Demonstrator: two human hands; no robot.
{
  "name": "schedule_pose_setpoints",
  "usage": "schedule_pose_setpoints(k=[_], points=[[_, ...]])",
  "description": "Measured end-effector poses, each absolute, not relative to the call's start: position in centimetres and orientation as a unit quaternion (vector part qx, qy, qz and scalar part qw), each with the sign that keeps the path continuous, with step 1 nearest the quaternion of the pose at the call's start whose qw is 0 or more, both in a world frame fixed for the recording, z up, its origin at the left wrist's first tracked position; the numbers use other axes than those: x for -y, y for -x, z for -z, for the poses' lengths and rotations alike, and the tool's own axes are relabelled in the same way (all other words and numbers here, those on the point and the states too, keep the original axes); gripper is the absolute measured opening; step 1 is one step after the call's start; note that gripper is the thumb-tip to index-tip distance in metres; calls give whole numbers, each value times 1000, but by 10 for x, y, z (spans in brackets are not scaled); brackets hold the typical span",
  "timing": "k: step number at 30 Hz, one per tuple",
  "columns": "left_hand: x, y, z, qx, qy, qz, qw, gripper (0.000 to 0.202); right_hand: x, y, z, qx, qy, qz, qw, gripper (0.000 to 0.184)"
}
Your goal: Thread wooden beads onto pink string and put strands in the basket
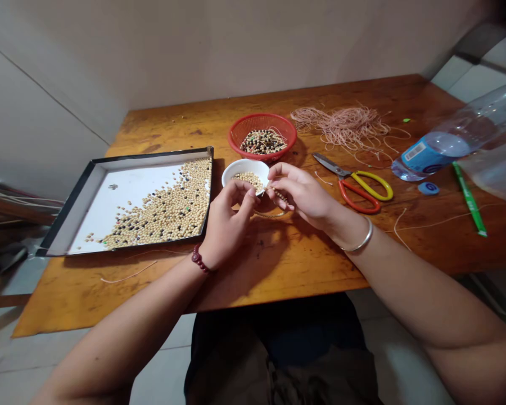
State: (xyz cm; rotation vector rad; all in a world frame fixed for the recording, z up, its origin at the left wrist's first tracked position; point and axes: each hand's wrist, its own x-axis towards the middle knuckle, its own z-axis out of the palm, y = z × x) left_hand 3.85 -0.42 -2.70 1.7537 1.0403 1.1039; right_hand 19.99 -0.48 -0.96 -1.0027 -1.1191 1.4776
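Both hands meet in front of a white bowl (231, 169) that holds small tan beads (248, 179). My left hand (230, 219) is closed, thumb and forefinger pinching the pale end of a cord (261, 192) at the bowl's near rim. My right hand (301, 194) is closed around a string of beads (279, 195), its fingertips almost touching the left ones. Part of the strand hangs in a loop below the fingers. The exact meeting point of cord and beads is too small to make out.
At left lies a black-edged tray (130, 174) of tan and dark beads. Behind the bowl stands a red basket (236, 135) of mixed beads. To the right are tangled pink cord (346, 126), scissors (346, 183), a plastic bottle (438, 149), a blue cap (429, 188) and a green pen (469, 197).
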Motion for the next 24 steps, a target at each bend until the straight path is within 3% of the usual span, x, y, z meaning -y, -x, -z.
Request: schedule_pose_setpoints(k=[16,24], points=[[5,-39,23,-405,-711,-422,390,30,6,-196,10,457,425,-615,482,11],[7,-40,21,-406,-718,-438,357,23,6,-195,10,467,440,-601,477,14]])
